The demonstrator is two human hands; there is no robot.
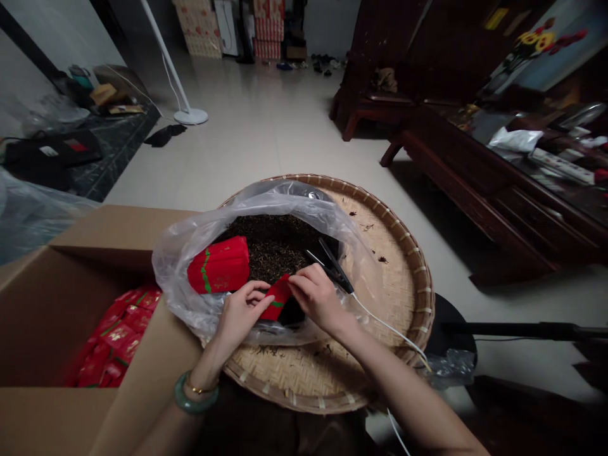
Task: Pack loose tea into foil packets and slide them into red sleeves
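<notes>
Left hand [242, 311] and right hand [317, 297], fingers pinched closed, grip a red packet [276, 299] above dark loose leaves [278, 244]

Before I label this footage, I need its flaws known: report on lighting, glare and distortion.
Head view: dim room light, the wooden furniture sinking into dark; soft pale glare on the floor; small bright highlights on the plastic bag; wide-angle stretching toward the edges, where the flowers look smeared; the hands read fairly clearly.
</notes>
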